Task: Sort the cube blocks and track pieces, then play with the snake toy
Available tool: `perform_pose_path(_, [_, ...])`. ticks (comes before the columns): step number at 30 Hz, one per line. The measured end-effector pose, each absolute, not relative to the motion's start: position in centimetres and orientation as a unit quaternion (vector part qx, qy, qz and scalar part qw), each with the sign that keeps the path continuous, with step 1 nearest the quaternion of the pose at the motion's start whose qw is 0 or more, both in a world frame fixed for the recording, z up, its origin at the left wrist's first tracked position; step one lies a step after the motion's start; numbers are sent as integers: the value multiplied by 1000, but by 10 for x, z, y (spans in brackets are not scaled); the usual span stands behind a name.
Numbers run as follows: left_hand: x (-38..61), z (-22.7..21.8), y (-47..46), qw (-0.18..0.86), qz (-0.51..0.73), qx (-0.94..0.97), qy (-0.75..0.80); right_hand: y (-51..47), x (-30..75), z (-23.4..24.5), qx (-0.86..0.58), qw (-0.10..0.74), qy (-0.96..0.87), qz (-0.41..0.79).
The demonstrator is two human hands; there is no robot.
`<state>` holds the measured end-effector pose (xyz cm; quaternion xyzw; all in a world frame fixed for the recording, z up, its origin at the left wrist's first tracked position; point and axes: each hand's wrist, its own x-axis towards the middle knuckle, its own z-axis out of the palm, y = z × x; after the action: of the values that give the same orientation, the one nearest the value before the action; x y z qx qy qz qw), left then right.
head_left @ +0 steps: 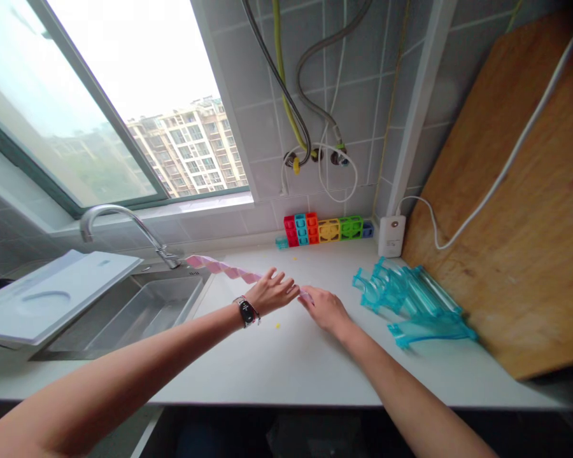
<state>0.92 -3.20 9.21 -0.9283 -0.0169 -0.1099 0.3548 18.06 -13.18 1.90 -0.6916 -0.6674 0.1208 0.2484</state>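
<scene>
A flat white desk [267, 369] spans the lower frame; a pale-pink, zigzag-edged strip [232, 271] slants across mid-frame. The right hand [328, 309] pinches its right end; the left hand [271, 292] overlaps it, fingers partly spread, grip unclear.

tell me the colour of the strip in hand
The strip is pale pink; see head view.
</scene>
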Motion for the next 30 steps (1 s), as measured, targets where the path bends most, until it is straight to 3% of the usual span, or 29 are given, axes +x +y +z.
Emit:
perform_pose_path(15, [7, 94, -29, 358, -107, -928, 15, -131, 184, 24, -695, 233, -654, 186])
perform_pose_path(30, [-2, 111, -22, 359, -90, -927, 53, -118, 189, 7, -547, 417, -575, 442])
